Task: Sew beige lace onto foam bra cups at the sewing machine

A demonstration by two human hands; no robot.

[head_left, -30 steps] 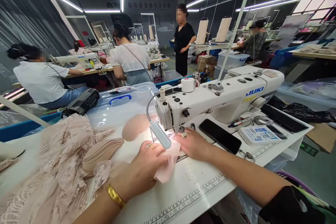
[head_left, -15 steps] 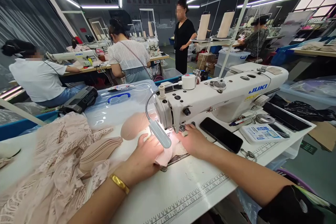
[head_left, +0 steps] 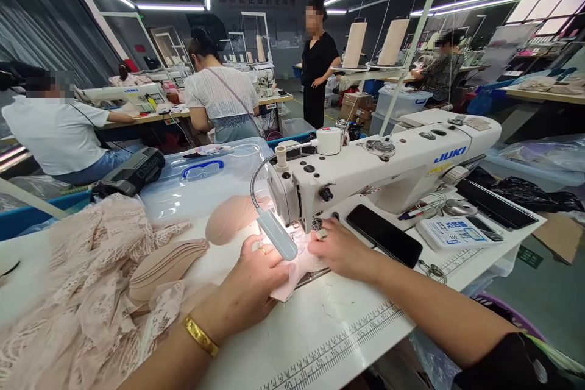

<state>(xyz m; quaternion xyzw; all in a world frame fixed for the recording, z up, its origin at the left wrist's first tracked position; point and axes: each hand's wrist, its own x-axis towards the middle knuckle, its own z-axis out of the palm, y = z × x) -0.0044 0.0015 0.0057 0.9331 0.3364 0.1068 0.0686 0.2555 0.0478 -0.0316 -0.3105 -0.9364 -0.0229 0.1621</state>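
Note:
My left hand (head_left: 256, 277), with a ring and a gold bangle, is closed on the edge of a thin pale pink fabric piece (head_left: 289, 287), left of the needle area. My right hand (head_left: 345, 248) pinches the same fabric close to the presser foot, fingers curled. The white sewing machine (head_left: 388, 161) stands over the fabric. A small lit lamp (head_left: 278, 236) on a bendy neck covers part of the fabric and the left fingertips. Beyond my left hand lies a beige moulded cup (head_left: 233, 218).
Stacked beige cups (head_left: 167, 265) rest on a heap of lace fabric (head_left: 86, 292) at the left. A black phone (head_left: 384, 235) and a white box (head_left: 457, 233) lie right of my right hand. Behind stands a clear plastic bin (head_left: 201, 180). Several people are around other machines.
My right hand has drawn slightly back from the needle, and the fabric between my hands shows more. My left hand stays on the fabric, shifted slightly. The view has moved a little.

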